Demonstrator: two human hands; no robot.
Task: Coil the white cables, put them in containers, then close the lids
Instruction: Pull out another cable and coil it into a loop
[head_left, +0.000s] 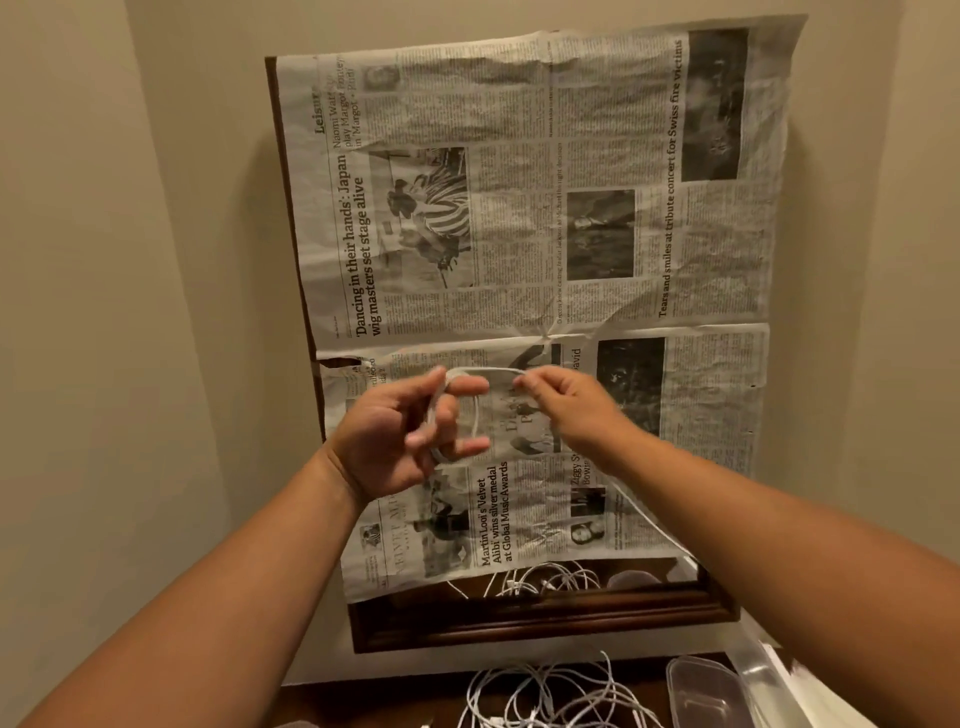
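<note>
Both hands are raised in front of a newspaper-covered mirror. My left hand (410, 436) has loops of a white cable (475, 410) wound around its spread fingers. My right hand (563, 402) pinches the same cable just to the right, and a short stretch runs between the two hands. The loose tail of the cable (647, 519) hangs down past my right wrist toward the table. A tangled pile of white cables (545, 699) lies on the dark table below. A clear plastic container (704, 691) sits at the lower right.
A wood-framed mirror (540, 626) leans on the wall, mostly covered by a newspaper sheet (519, 208); its bare bottom strip reflects the cables. More clear plastic, perhaps a lid (763, 675), lies at the far right. Beige walls close in on both sides.
</note>
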